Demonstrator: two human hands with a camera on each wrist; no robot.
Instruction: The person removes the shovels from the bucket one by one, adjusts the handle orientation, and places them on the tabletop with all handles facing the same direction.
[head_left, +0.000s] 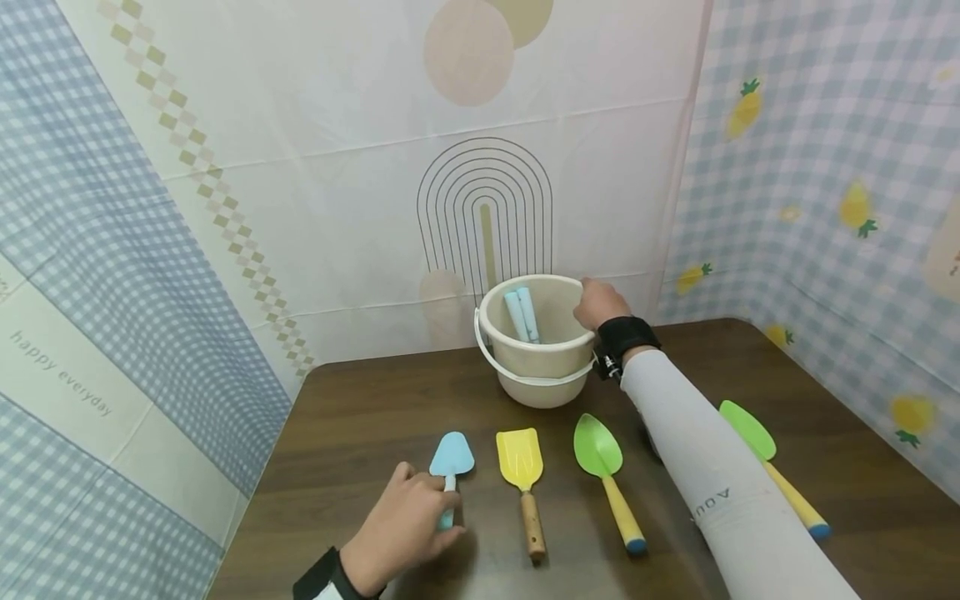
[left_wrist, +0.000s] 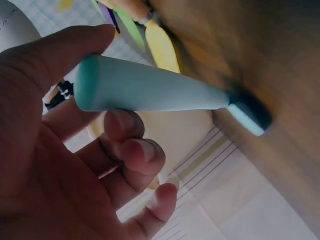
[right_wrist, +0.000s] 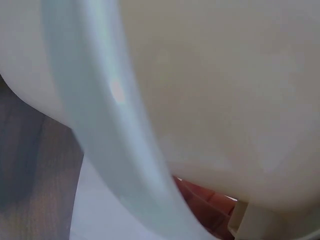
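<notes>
- Our left hand [head_left: 405, 525] lies at the near edge of the dark brown wooden table [head_left: 360, 417], with its fingers curled round the handle of the small light-blue plastic toy trowel [head_left: 451, 457].
- In the left wrist view the thumb and fingers [left_wrist: 131, 145] pinch that pale blue handle [left_wrist: 150, 91]; the trowel's blade end touches the table.
- The blue trowel lies leftmost in a row of toy tools, just beside the yellow plastic shovel with a wooden handle [head_left: 522, 475].
- Next in the row comes a green plastic spade with a yellow handle and a blue tip [head_left: 604, 471]. A second green spade of the same kind [head_left: 765, 458] lies well apart to the right, past our right forearm in its pale grey sleeve [head_left: 712, 483].
- Our right hand [head_left: 597, 302] grips the right rim of the cream plastic bucket [head_left: 540, 367], which stands on the table beyond the row of tools. The fingers curl over the rim; the right wrist view is too close to show more.
- Two pale blue handles [head_left: 522, 315] stand leaning inside the bucket.
- The bucket's white carrying handle [head_left: 525, 380] hangs down across its front.
</notes>
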